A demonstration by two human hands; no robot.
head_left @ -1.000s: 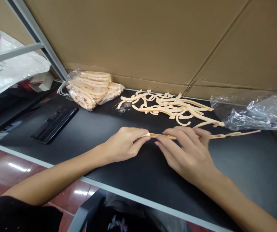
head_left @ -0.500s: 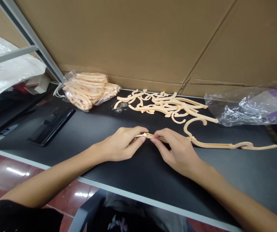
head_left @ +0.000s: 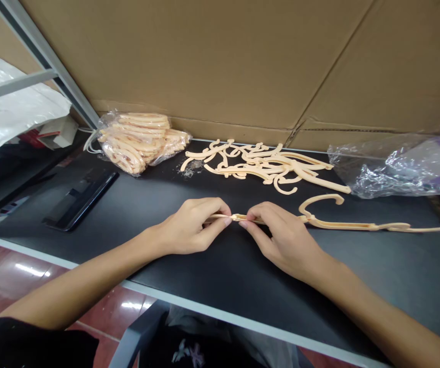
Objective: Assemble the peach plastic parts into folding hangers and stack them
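A long cream plastic hanger (head_left: 343,224) lies across the black table (head_left: 189,286), its hook curling up toward the back. My left hand (head_left: 193,227) pinches the hanger's left end between thumb and fingers. My right hand (head_left: 281,235) pinches the same bar just beside it, fingertips almost touching those of the left hand. Behind them, a loose pile of cream hangers (head_left: 262,166) lies near the back edge.
A clear bag of bundled hangers (head_left: 137,140) sits at the back left, a dark phone (head_left: 80,199) left of my arm. A crumpled clear plastic bag (head_left: 400,166) lies at the right. Cardboard sheets (head_left: 223,61) wall the back; a metal frame (head_left: 43,61) stands left.
My right hand has slid left along the hanger to meet the left hand. The hanger has turned, so its hook and right arm now show on the table.
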